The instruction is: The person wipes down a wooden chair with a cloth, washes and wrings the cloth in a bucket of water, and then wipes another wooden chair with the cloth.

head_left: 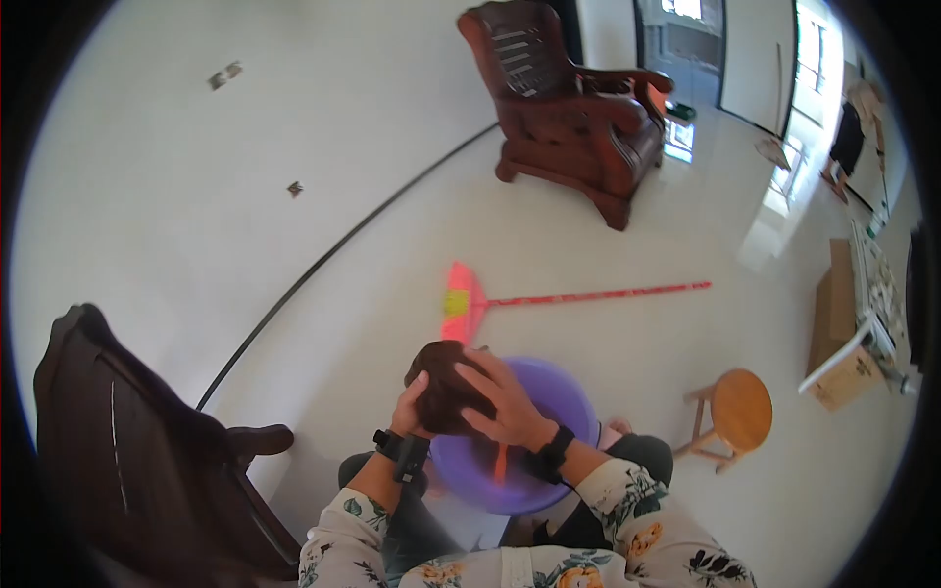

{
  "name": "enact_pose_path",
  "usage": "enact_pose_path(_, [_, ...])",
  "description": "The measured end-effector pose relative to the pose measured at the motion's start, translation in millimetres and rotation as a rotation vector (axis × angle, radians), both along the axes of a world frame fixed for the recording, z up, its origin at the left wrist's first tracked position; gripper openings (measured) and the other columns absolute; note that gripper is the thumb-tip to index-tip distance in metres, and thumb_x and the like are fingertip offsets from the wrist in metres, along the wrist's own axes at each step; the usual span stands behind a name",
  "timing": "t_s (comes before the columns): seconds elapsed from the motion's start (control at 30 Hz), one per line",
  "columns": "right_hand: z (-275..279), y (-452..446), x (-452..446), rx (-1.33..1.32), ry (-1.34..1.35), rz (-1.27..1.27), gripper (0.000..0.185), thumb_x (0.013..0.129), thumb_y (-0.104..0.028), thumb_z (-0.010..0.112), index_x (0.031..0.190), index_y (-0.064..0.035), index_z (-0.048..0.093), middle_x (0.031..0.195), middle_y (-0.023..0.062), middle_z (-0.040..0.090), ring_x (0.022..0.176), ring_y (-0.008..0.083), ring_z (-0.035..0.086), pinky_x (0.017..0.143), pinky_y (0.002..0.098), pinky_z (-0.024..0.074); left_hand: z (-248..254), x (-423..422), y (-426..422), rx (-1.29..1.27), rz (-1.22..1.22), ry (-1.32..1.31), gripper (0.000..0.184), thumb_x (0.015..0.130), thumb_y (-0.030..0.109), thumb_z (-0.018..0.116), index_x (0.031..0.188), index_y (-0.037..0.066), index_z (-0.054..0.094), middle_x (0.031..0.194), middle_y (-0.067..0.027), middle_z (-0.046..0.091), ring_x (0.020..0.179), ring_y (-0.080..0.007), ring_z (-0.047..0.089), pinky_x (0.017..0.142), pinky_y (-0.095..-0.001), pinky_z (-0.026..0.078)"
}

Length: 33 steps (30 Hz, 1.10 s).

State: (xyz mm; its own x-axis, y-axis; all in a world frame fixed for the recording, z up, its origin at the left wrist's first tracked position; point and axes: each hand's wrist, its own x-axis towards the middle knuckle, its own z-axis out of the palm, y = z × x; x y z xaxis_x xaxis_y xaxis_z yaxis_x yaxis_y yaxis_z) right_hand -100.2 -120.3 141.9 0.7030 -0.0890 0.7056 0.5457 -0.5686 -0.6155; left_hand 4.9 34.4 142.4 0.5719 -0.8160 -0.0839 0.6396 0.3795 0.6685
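Observation:
My left hand (410,406) and my right hand (508,404) are wrapped round a large, dark brown, rounded lump (446,387) whose exact kind I cannot make out. Its left side rests against my left hand, while my right fingers spread over its right side. Below it stands a purple basin (567,392) between my legs. Inside the basin a slim orange piece (501,465), perhaps a handle, shows beside my right wrist. My forearms and the lump hide part of the basin's inside.
Just beyond the basin a pink broom (465,299) with a red handle lies on the floor. A wooden stool (742,410) stands to the right, near a cardboard box (833,304). Dark wooden chairs (578,127) stand ahead and at left. Another person (849,137) is far right.

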Motion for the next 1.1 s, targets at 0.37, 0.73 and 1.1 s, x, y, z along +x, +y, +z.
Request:
enact_pose_path(0.37, [-32.5,-3.7,5.7,0.220,0.110,-0.001,0.032,0.085,-0.012,0.056,0.115,-0.0038,0.056,0.124,0.0144,0.050,0.109,0.0264,0.052,0.085,0.0340,0.0463,140.8,39.0,95.0,-0.201,0.667,-0.322,0.032,0.091,0.023,0.055,0.116,0.004,0.056,0.110,-0.0083,0.062,0.101,-0.0205,0.060,0.091,-0.0335,0.047])
enact_pose_path(0.73, [-64.7,-8.8,15.8,0.427,0.296,0.076,0.022,0.087,-0.014,0.055,0.108,-0.0070,0.060,0.116,0.0075,0.054,0.101,0.0195,0.054,0.080,0.0307,0.0459,222.8,-49.5,183.0,-0.199,0.881,-0.591,0.037,0.092,0.029,0.054,0.117,0.003,0.052,0.110,-0.0078,0.059,0.102,-0.0176,0.055,0.091,-0.0311,0.044])
enact_pose_path(1.1, [-73.5,-16.9,18.0,0.491,0.334,0.126,0.020,0.091,-0.019,0.053,0.104,-0.0045,0.058,0.111,0.0060,0.054,0.083,0.0143,0.056,0.071,0.0264,0.0477,305.5,-167.3,224.1,0.662,2.045,-1.588,0.038,0.080,0.004,0.065,0.117,0.003,0.056,0.113,-0.0123,0.060,0.103,-0.0231,0.058,0.091,-0.0329,0.046])
